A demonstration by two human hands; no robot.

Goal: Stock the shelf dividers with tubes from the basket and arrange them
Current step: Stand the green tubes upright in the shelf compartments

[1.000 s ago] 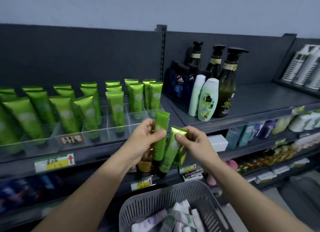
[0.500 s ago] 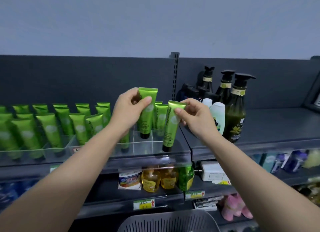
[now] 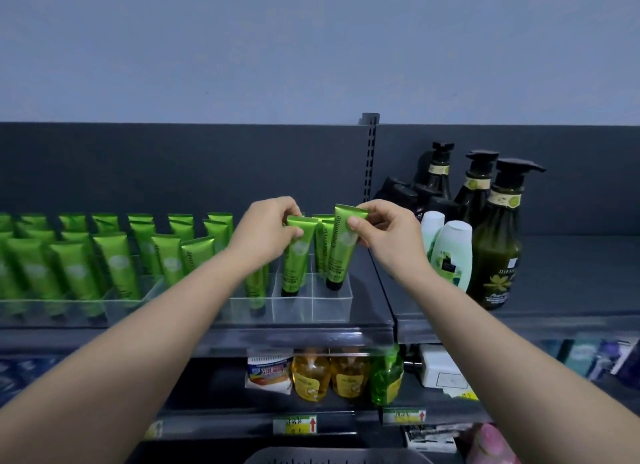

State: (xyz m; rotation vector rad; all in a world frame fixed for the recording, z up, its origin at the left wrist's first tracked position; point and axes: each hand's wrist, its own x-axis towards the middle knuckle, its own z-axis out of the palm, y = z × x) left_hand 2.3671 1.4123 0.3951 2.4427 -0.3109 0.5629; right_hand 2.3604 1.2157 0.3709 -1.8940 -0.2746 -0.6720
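Far left: out past my left hand, the stocked tubes (image 3: 114, 259) stand in rows, green, cap down and crimped end up, most leaning a little.
Dividers: the clear dividers (image 3: 332, 307) sit under and between both hands, at the front of the shelf (image 3: 571, 273).
Left hand: my left hand (image 3: 266, 231) is clamped in a pinch on the crimped top of the left tube (image 3: 294, 266), with the thumb on its front face.
Left tube: it hangs nearly upright below that hand, black cap down in the second cell from the right end. I cannot tell whether the cap touches the bottom.
Between the hands: the back tubes (image 3: 320, 245) stand just behind the two I hold.
Right tube: the right tube (image 3: 341, 252) tilts with its top toward my right hand, cap down in the end cell and lettering running up its side.
Right hand: my right hand (image 3: 388, 235) pinches that tube's top edge, thumb in front. The hands are near each other but apart.
Right of the hands: two white bottles (image 3: 450, 252) stand just beside my right hand, with three dark pump bottles (image 3: 498, 241) beyond them.
Below the hands: two yellow bottles (image 3: 311, 377) and a green bottle (image 3: 386, 380) sit on the lower shelf, with a price tag (image 3: 299, 423) under them.
Basket: only the grey rim of the basket (image 3: 336, 458) shows at the bottom edge, between my forearms.
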